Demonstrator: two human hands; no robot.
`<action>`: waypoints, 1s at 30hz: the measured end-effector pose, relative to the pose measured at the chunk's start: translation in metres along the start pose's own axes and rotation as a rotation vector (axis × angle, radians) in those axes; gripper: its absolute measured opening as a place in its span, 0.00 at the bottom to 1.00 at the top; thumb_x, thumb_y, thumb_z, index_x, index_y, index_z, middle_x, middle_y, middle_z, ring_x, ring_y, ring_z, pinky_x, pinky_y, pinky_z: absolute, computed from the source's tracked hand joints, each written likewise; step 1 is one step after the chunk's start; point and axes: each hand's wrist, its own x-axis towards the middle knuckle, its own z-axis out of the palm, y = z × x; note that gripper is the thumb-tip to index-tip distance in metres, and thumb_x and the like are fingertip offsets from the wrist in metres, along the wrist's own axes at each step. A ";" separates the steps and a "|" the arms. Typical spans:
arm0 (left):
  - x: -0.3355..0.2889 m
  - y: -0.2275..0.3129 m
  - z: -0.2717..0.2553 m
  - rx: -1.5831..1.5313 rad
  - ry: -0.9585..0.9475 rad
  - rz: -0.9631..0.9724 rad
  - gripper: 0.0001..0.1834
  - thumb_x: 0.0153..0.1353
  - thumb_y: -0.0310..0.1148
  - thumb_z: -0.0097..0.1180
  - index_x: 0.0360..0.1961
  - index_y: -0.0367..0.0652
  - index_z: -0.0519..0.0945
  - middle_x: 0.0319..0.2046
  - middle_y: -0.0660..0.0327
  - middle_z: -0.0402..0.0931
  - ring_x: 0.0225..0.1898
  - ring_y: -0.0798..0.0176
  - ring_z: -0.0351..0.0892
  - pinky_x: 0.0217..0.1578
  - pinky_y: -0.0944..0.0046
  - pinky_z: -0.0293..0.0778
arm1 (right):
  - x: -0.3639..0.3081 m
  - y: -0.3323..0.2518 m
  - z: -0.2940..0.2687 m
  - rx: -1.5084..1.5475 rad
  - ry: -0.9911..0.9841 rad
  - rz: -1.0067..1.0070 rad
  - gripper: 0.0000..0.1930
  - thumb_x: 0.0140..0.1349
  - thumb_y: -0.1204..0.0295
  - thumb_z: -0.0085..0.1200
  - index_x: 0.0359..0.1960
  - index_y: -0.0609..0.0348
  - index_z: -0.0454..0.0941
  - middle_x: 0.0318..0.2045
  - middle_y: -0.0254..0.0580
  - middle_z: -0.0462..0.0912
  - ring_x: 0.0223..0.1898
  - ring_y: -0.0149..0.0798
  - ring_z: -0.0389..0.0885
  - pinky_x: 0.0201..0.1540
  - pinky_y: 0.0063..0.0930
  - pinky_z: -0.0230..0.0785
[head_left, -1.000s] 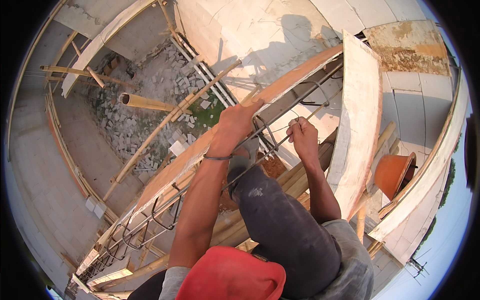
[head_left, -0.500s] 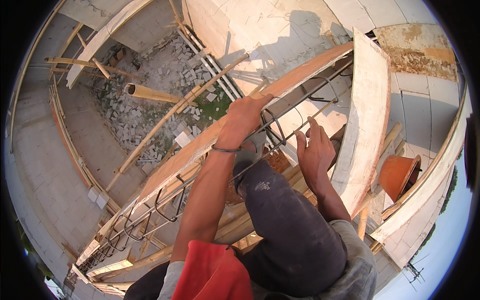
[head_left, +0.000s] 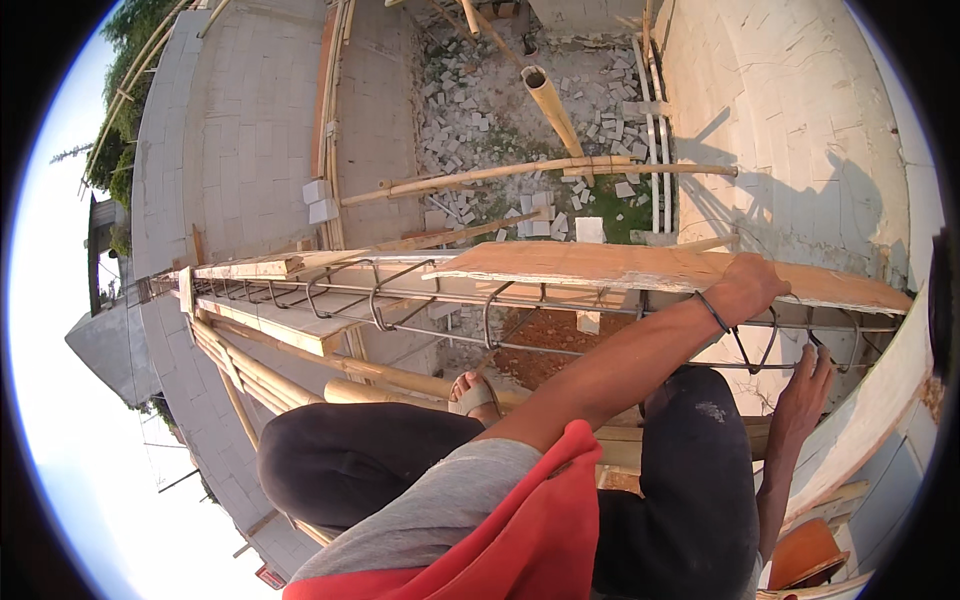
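A long plywood board [head_left: 590, 264] stands on edge along a cage of steel rebar [head_left: 530, 300] with bent stirrups. My left hand [head_left: 752, 285], with a dark band at its wrist, is closed over the board's upper edge toward its right end. Below and to the right, my right hand [head_left: 803, 392] reaches up to the lower rebar, fingers stretched out. Its fingertips meet the steel beside a stirrup [head_left: 768, 345]. A small dark piece shows at those fingertips, too small to name.
Bamboo poles [head_left: 270, 365] run beneath the cage, near my sandalled foot [head_left: 475, 397]. Beyond the board, the ground lies far below with broken blocks [head_left: 470, 120] and crossing bamboo [head_left: 480, 178]. An orange bucket [head_left: 806, 553] sits at lower right, by a pale curved-looking board [head_left: 870, 415].
My view has turned, so the board and cage now run nearly level across it. My left hand stays on the board's edge; my right hand's fingertips are now at the rebar. My sandalled foot has come into sight.
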 end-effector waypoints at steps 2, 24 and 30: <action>0.001 0.000 0.005 -0.013 0.013 0.001 0.16 0.56 0.30 0.54 0.46 0.57 0.83 0.28 0.57 0.82 0.34 0.53 0.85 0.34 0.56 0.78 | -0.004 0.003 0.017 0.211 -0.153 0.121 0.12 0.60 0.81 0.47 0.46 0.62 0.73 0.44 0.52 0.76 0.47 0.54 0.75 0.45 0.45 0.70; 0.005 0.000 0.007 -0.005 -0.062 -0.032 0.18 0.54 0.28 0.56 0.46 0.56 0.83 0.32 0.56 0.83 0.36 0.52 0.85 0.35 0.55 0.79 | -0.015 -0.055 0.027 0.345 -0.206 0.090 0.10 0.55 0.71 0.62 0.35 0.61 0.76 0.39 0.52 0.70 0.42 0.54 0.72 0.42 0.47 0.65; -0.004 -0.004 -0.004 0.011 -0.018 0.020 0.21 0.53 0.27 0.57 0.49 0.54 0.81 0.30 0.55 0.83 0.34 0.52 0.85 0.34 0.55 0.79 | -0.023 -0.058 0.031 0.276 -0.123 0.163 0.08 0.56 0.70 0.62 0.34 0.58 0.78 0.56 0.55 0.70 0.53 0.55 0.74 0.48 0.46 0.70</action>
